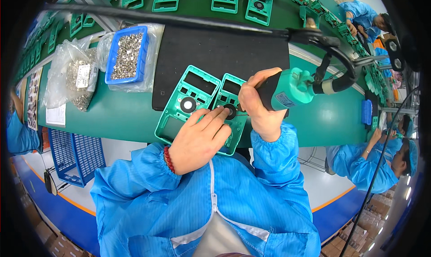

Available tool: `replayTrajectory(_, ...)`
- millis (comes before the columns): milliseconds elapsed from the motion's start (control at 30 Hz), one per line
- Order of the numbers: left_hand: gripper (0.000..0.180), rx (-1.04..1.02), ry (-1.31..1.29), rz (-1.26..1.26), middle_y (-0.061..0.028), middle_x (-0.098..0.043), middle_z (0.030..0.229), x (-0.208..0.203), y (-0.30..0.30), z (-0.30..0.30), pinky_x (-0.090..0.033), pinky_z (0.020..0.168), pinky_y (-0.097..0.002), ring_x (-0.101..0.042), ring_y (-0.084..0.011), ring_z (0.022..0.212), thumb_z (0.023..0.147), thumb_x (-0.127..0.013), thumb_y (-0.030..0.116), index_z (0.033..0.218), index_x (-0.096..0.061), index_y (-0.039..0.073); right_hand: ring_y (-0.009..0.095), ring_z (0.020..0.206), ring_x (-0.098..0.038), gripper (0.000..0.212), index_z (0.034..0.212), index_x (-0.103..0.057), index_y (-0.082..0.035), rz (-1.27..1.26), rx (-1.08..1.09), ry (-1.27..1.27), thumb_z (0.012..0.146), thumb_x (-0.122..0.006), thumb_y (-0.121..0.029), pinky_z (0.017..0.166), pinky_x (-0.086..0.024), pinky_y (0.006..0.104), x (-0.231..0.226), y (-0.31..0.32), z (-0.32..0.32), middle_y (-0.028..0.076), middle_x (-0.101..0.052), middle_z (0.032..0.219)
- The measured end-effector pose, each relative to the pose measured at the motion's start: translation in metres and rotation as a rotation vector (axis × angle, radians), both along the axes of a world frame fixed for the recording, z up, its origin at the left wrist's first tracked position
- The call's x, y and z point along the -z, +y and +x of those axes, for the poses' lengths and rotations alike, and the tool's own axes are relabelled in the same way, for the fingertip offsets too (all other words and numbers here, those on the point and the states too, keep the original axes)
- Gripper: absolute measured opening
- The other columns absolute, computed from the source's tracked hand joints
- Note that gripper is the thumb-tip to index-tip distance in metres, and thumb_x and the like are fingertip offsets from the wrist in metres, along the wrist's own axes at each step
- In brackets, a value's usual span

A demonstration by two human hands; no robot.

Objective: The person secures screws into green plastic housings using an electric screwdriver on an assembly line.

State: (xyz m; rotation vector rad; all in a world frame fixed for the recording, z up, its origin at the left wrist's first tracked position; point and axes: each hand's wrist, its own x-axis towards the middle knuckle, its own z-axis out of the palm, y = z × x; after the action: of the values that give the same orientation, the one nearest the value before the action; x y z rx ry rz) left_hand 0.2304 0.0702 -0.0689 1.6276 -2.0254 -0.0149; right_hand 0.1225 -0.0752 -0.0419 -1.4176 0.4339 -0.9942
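Note:
Two green plastic housings lie side by side before me, partly on a black mat. The left housing (168, 127) carries a round black speaker (188, 105) with a pale centre. On the right housing (238, 133) is another round black speaker (231, 112), and the fingertips of my left hand (197, 138) are closed together against it. My right hand (258, 105) is wrapped around a green and black electric screwdriver (289, 91), tilted with its working end toward the right housing. That tip is hidden behind my hand. Thin wire shows beside the right speaker.
A blue bin (145, 50) full of small metal parts and a plastic bag of more parts (83, 84) stand left. The black mat (179, 55) lies on the green bench (116, 115). A dark rod (170, 19) crosses overhead. More housings line the back. Co-workers sit right and left.

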Motion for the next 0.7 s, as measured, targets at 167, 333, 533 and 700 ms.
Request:
replayTrajectory(167,0.015,-0.064,-0.024,-0.035,-0.0179,-0.064,0.124,0.005,0.002,-0.006,-0.043,0.102,-0.0422,-0.06,-0.0282,0.12,0.085,-0.059,0.011,0.096,-0.059,0.002,0.008,0.075,-0.061,0.024,0.096,-0.064,-0.001,-0.064,0.044,0.008,0.079,-0.079,0.009,0.065,-0.052,0.0241,-0.014,0.017,0.002,0.003,-0.066,0.088)
replayTrajectory(333,0.017,-0.098,0.087,-0.043,-0.0165,-0.064,0.125,-0.002,0.001,-0.006,-0.044,0.101,-0.0425,-0.06,-0.0273,0.12,0.083,-0.063,0.01,0.097,-0.06,0.001,0.008,0.073,-0.059,0.025,0.099,-0.062,0.0,-0.29,0.15,0.009,0.082,-0.077,0.006,0.064,-0.05,0.0231,-0.018,0.021,-0.003,0.005,-0.063,0.089)
replayTrajectory(533,0.024,-0.125,0.082,-0.067,-0.0147,-0.065,0.112,0.0,-0.004,-0.01,-0.045,0.097,-0.0447,-0.062,-0.0291,0.108,0.078,-0.071,0.007,0.1,-0.061,0.002,0.008,0.074,-0.061,0.021,0.093,-0.067,-0.002,-0.206,-0.086,0.069,0.079,-0.082,0.002,0.063,-0.051,0.0253,-0.03,0.004,-0.001,0.002,-0.067,0.086)
replayTrajectory(700,0.032,-0.111,0.043,0.007,-0.0144,-0.064,0.108,-0.004,-0.01,-0.015,-0.044,0.099,-0.0456,-0.061,-0.0301,0.108,0.075,-0.072,0.008,0.105,-0.063,0.001,0.01,0.079,-0.06,0.026,0.098,-0.062,-0.001,-0.132,-0.055,-0.007,0.08,-0.08,0.003,0.067,-0.05,0.0257,-0.025,0.013,0.012,0.006,-0.063,0.093)
